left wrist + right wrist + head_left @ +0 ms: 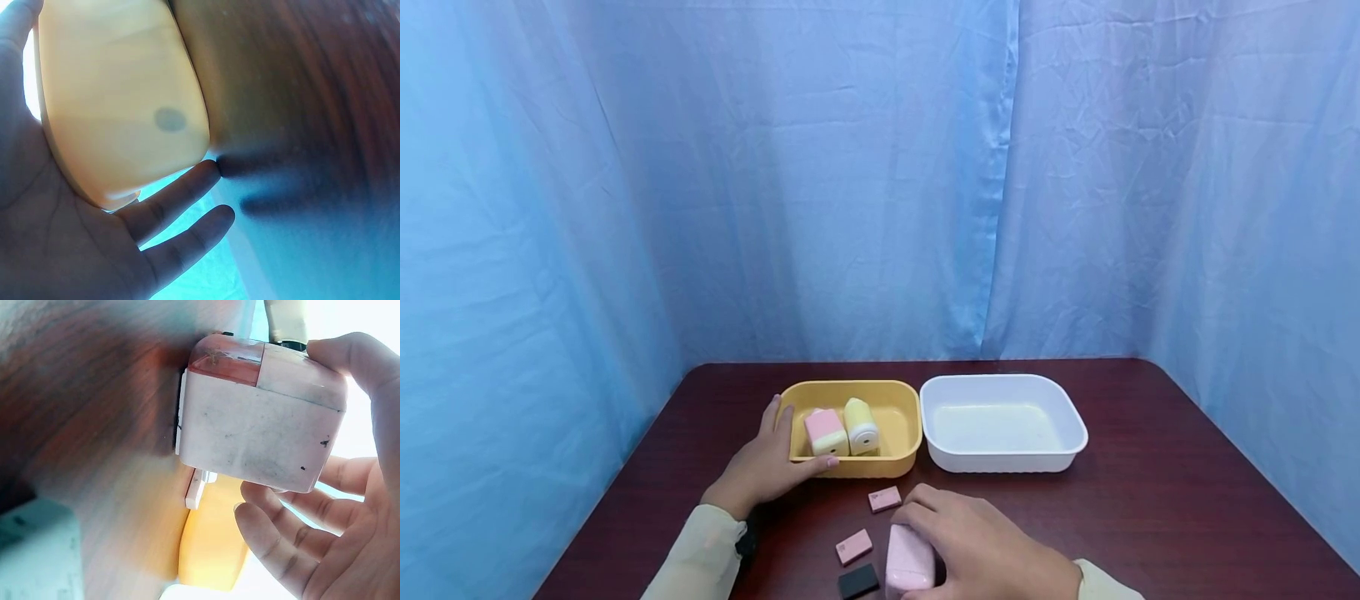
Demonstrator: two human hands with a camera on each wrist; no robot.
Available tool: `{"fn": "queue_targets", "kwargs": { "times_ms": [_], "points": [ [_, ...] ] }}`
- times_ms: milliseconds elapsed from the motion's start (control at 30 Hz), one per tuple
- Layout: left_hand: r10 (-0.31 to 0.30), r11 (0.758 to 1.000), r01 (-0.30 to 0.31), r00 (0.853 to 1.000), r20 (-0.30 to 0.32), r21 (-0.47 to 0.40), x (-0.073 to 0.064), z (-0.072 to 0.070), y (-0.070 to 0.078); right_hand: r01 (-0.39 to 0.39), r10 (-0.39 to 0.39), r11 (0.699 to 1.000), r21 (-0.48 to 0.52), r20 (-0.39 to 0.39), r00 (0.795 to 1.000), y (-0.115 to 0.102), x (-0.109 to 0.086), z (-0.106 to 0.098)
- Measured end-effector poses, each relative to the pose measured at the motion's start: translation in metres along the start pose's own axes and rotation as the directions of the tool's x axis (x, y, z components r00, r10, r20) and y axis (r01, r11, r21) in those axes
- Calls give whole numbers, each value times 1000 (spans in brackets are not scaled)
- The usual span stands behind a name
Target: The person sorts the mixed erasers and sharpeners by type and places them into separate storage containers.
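My right hand (973, 533) grips a pale pink, box-shaped pencil sharpener (910, 560) at the table's near side. Its thumb is on one side and its fingers curl against the other. In the right wrist view a see-through reddish window and dark smudges show on the sharpener (262, 431). My left hand (763, 467) rests around the left end of a yellow tub (906, 454), thumb over the near rim, fingers extended along the end. In that tub lie a pink-and-cream sharpener (825, 427) and a yellow-and-white one (861, 417).
A white tub (1007, 461) stands right beside the yellow one. Between the tubs and the near edge lie two pink erasers (884, 499) and a dark one (858, 582), left of the held sharpener. Blue curtains (880, 183) hang around the dark red-brown table (1165, 500).
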State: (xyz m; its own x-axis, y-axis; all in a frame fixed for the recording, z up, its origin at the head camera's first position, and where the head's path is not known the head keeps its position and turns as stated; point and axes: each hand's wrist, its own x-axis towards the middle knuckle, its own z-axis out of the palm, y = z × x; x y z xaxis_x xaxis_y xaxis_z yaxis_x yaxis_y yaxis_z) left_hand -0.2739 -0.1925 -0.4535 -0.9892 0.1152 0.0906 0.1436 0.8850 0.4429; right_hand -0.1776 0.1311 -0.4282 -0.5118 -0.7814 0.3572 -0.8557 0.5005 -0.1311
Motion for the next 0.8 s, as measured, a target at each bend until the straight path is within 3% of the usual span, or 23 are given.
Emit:
{"fn": "queue_targets", "kwargs": {
  "times_ms": [467,800],
  "points": [
    [-21,1000,21,1000,17,4,0,2,0,-18,16,999,-30,-74,997,3,4,-12],
    [-17,1000,17,1000,11,3,2,3,-1,-71,71,997,-2,-44,996,7,10,-23]
  ]
}}
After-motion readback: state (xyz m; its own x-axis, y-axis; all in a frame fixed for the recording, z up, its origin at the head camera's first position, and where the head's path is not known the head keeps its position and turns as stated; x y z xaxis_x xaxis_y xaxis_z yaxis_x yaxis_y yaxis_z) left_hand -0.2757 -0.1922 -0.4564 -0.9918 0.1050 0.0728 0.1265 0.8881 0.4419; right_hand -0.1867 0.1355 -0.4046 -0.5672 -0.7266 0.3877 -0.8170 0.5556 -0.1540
